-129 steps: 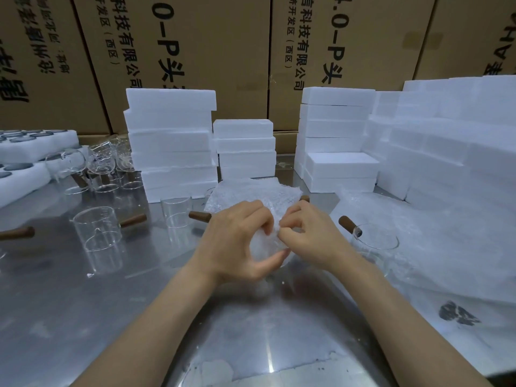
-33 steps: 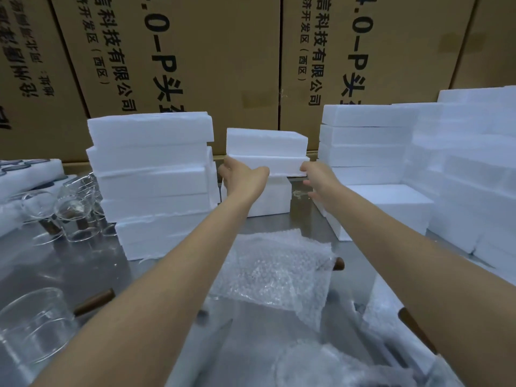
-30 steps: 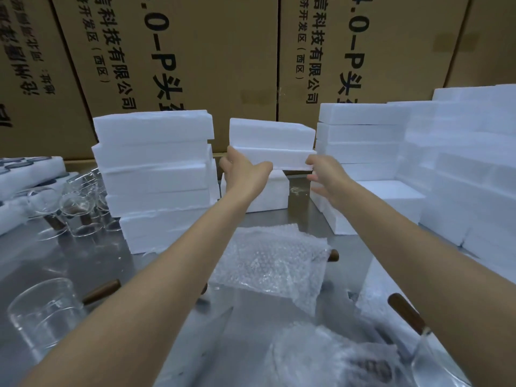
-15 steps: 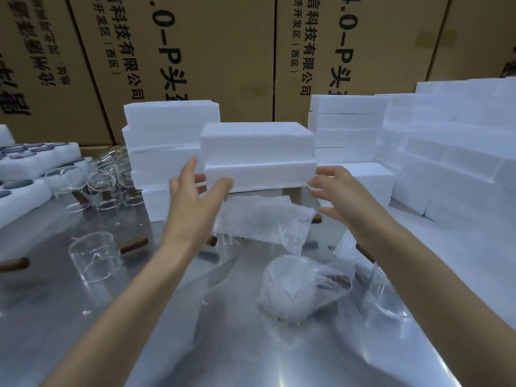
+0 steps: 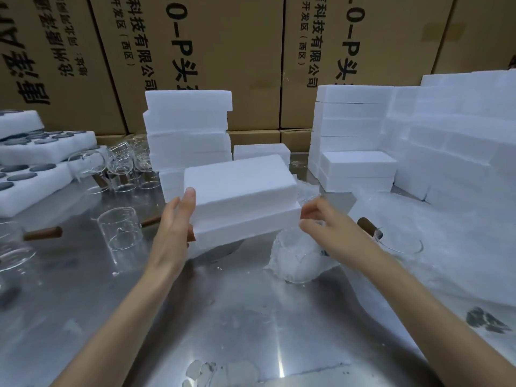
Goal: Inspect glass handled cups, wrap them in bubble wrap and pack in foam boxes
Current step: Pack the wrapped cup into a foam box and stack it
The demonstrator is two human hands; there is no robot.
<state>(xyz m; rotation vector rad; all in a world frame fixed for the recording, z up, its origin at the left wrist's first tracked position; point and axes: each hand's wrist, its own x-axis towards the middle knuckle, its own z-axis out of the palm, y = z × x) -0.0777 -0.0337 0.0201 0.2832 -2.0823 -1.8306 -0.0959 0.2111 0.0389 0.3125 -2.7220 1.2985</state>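
I hold a white foam box (image 5: 240, 191) above the metal table, its lid sitting on a wider base. My left hand (image 5: 178, 219) grips its left end and my right hand (image 5: 321, 222) grips its right end. Below the box's right end lies a cup wrapped in bubble wrap (image 5: 296, 258). A bare glass cup (image 5: 120, 227) with a brown handle stands to the left. Another glass cup (image 5: 396, 241) with a brown handle rests at the right on a sheet of bubble wrap (image 5: 460, 247).
Foam box stacks rise at back left (image 5: 190, 135), back centre (image 5: 261, 152) and right (image 5: 354, 141). Several glass cups (image 5: 120, 169) cluster at the left beside foam trays (image 5: 33, 180). Cardboard cartons (image 5: 223, 51) wall off the back.
After wrapping the cup, both hands reached to the centre stack, lifted a foam box off it and drew it toward me, now lower over the table above the wrapped cup.
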